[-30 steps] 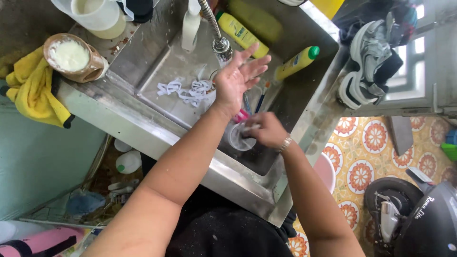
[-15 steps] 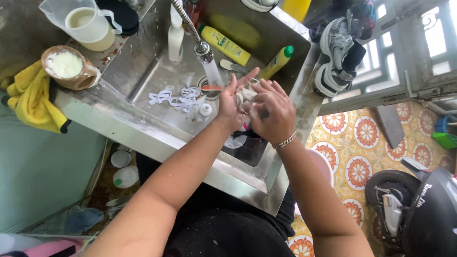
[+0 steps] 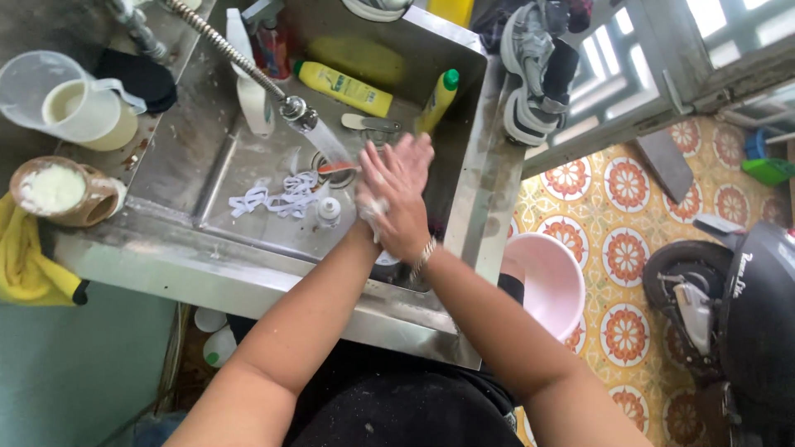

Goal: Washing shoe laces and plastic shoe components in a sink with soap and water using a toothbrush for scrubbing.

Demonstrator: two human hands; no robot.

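Over the steel sink [image 3: 248, 273] my two hands are pressed together and soapy. My right hand [image 3: 406, 203], a bracelet at its wrist, lies flat on top with fingers stretched toward the back wall. My left hand [image 3: 368, 217] is mostly hidden beneath it, white foam showing at its edge. Neither hand holds anything. Water runs from the flexible tap head [image 3: 296, 112] just left of my fingertips. White strips [image 3: 281, 197] and a small white bottle [image 3: 330, 211] lie on the sink floor left of my hands.
Two yellow bottles [image 3: 344, 87] [image 3: 437, 99] lie at the sink's back. A clear jug [image 3: 83, 103], a brown bowl of white stuff [image 3: 58, 194] and a yellow cloth [image 3: 25, 265] sit at left. A pink basin [image 3: 546, 277], shoes [image 3: 538, 74] and a scooter [image 3: 737, 298] are at right.
My left hand was raised open over the sink and my right was low by a cup. They have come together by the running water, right over left.
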